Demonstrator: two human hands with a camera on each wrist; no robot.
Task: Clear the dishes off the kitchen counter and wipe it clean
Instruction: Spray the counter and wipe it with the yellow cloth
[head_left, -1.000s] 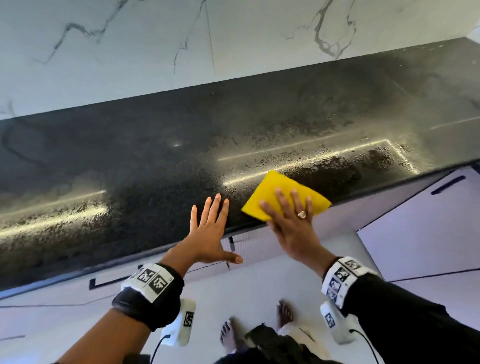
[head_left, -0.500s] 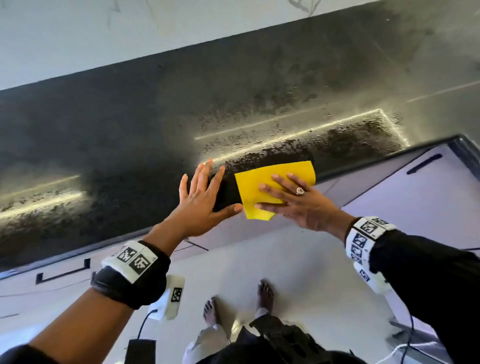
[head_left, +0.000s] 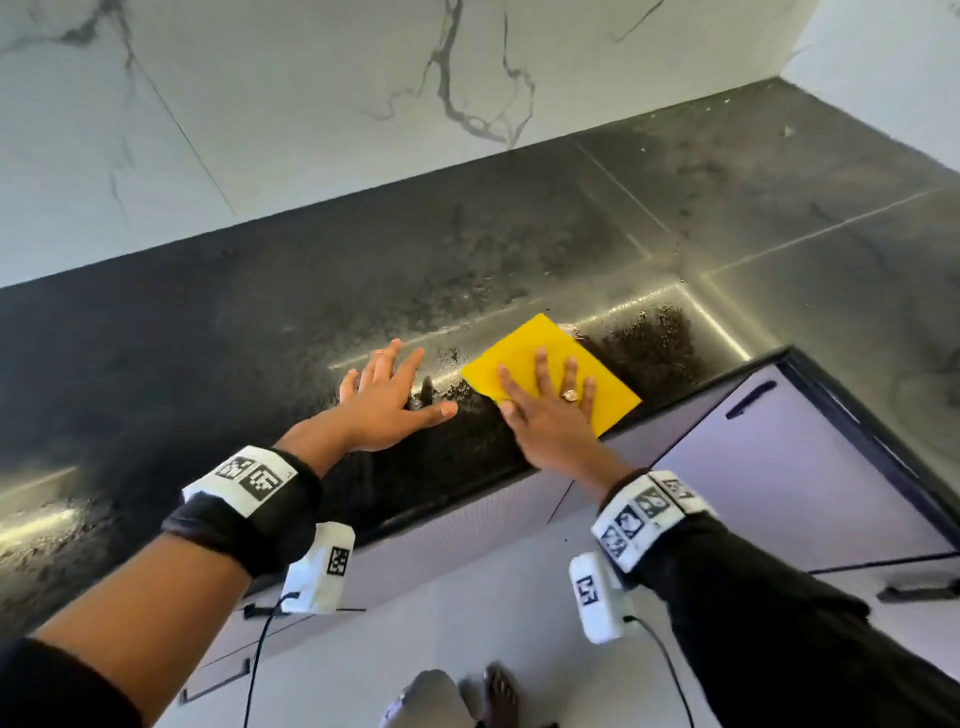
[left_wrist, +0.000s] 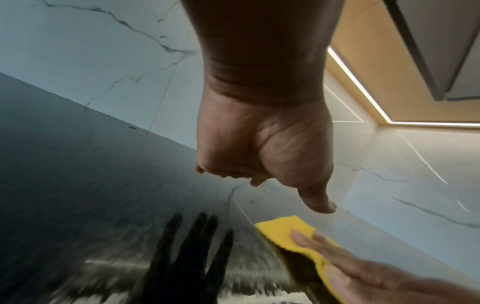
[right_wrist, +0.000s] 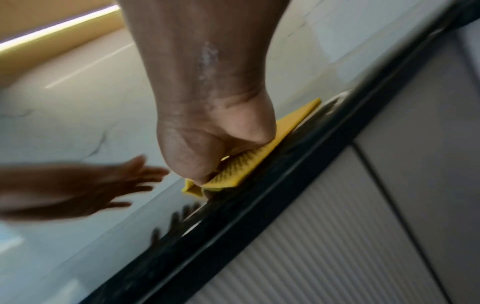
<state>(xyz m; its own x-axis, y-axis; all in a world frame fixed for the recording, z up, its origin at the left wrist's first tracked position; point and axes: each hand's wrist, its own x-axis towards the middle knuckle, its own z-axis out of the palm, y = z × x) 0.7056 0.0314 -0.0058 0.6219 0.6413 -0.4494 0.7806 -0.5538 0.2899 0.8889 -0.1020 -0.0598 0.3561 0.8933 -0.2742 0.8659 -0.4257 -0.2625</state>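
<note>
A yellow cloth (head_left: 540, 343) lies flat on the black kitchen counter (head_left: 260, 322) near its front edge. My right hand (head_left: 550, 410) presses it down with straight, spread fingers. The cloth (left_wrist: 283, 228) also shows in the left wrist view, and in the right wrist view the cloth (right_wrist: 262, 162) sticks out from under my palm. My left hand (head_left: 384, 400) sits just left of the cloth with fingers spread; in the left wrist view the left hand (left_wrist: 262, 156) hangs a little above the glossy surface. The counter is wet and streaked around both hands.
A white marble backsplash (head_left: 311, 104) rises behind the counter. The counter turns a corner at the right (head_left: 857, 249). Pale cabinet fronts (head_left: 779, 467) with dark handles run below the front edge. My bare feet (head_left: 498, 691) stand on the floor.
The cloth and my right hand slid from the counter's front edge further onto the counter. My left hand moved with them and stays spread beside the cloth. The view swung right toward the corner.
</note>
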